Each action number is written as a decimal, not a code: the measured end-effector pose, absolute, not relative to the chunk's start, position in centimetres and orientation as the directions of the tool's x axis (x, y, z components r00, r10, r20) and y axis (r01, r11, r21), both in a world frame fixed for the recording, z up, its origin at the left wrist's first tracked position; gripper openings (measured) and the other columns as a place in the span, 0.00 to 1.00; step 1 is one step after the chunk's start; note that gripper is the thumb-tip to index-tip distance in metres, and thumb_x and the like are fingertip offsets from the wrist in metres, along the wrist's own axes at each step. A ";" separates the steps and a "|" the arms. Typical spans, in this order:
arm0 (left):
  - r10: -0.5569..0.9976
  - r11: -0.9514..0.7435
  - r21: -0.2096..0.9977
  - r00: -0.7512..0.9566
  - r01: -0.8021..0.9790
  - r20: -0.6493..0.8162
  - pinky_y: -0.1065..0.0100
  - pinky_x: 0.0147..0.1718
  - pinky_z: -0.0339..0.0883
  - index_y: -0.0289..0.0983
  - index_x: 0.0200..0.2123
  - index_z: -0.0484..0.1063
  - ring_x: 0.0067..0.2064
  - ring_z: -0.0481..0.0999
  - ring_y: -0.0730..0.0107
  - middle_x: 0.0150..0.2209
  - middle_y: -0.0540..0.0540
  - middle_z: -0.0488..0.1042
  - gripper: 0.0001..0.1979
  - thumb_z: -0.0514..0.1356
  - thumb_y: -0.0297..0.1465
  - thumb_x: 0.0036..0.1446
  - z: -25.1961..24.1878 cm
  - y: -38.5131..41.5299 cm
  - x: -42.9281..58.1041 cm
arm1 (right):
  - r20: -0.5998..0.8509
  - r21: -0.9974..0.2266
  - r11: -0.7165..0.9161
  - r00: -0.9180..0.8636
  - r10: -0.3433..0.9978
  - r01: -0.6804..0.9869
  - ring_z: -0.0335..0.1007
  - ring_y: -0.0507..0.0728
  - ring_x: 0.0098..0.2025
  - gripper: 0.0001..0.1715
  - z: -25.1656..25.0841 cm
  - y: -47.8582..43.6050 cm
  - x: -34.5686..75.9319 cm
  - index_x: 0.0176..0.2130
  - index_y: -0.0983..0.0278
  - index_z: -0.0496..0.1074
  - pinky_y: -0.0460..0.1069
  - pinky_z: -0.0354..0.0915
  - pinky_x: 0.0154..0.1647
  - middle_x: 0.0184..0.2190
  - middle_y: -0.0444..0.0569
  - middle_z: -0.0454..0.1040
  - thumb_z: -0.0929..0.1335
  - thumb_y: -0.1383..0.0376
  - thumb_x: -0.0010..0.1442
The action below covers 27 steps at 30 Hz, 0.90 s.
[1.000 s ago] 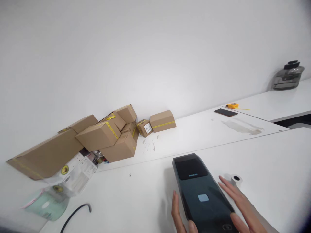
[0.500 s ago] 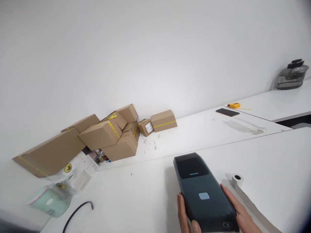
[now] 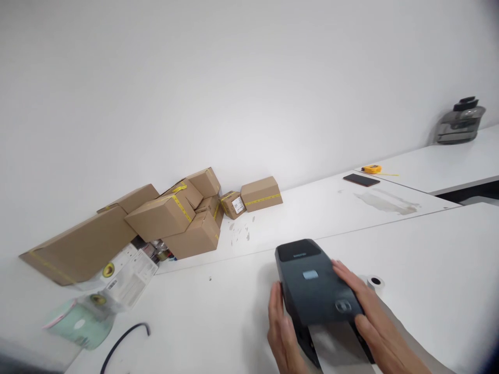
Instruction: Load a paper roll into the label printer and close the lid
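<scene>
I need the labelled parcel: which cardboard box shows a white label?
The small cardboard box between the pile and the separate box; the others show only yellow tape.

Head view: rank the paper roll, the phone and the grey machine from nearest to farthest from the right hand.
From the right hand, which is on the printer:
1. Paper roll, on the same table just beyond the hand.
2. Phone, on the next table behind.
3. Grey machine, far right, by the wall.
</scene>
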State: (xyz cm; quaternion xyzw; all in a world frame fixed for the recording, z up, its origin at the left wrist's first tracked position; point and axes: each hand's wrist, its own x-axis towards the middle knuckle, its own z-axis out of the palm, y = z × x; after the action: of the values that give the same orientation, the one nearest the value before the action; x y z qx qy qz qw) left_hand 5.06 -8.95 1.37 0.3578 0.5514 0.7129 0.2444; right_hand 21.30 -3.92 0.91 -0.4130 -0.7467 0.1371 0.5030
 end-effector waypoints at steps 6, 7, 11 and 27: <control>0.769 -0.204 0.976 -0.606 0.070 0.205 0.62 0.61 0.59 0.37 0.59 0.65 0.62 0.67 0.63 0.58 0.39 0.73 0.25 0.49 0.44 0.65 5.1 -2.5 1.2 | 0.755 -0.581 0.727 -0.092 0.649 0.366 0.65 0.63 0.60 0.26 9.4 3.7 18.1 0.61 0.57 0.62 0.58 0.63 0.59 0.59 0.53 0.69 0.56 0.54 0.69; 0.809 -0.147 0.985 -0.562 0.092 0.173 0.62 0.61 0.59 0.36 0.58 0.65 0.63 0.67 0.62 0.60 0.38 0.70 0.24 0.51 0.42 0.65 4.5 -1.6 0.9 | 0.745 -0.590 0.713 -0.087 0.662 0.380 0.67 0.62 0.58 0.25 10.3 5.0 17.6 0.61 0.57 0.62 0.58 0.64 0.58 0.56 0.52 0.71 0.56 0.54 0.69; 0.867 -0.058 0.992 -0.487 0.112 0.105 0.60 0.57 0.63 0.33 0.52 0.71 0.60 0.70 0.56 0.58 0.35 0.72 0.21 0.60 0.36 0.56 1.5 0.0 0.9 | 0.619 -0.683 0.602 -0.110 0.778 0.414 0.71 0.64 0.53 0.27 13.1 9.5 16.3 0.60 0.56 0.63 0.61 0.66 0.54 0.53 0.51 0.74 0.55 0.50 0.69; 0.897 -0.082 0.984 -0.419 0.161 0.143 0.65 0.56 0.63 0.37 0.59 0.63 0.61 0.70 0.61 0.59 0.38 0.72 0.24 0.56 0.36 0.61 0.2 -0.9 1.5 | 0.361 -0.398 0.799 -0.723 0.589 0.451 0.76 0.62 0.47 0.24 4.4 6.6 18.0 0.50 0.56 0.75 0.54 0.71 0.44 0.47 0.48 0.79 0.71 0.53 0.54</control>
State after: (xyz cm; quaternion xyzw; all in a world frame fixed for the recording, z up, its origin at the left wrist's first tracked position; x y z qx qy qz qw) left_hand 1.50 -0.88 0.22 0.4397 0.6015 0.5895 0.3121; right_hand 18.02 6.62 4.42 -0.2834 -0.9172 0.1425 0.2410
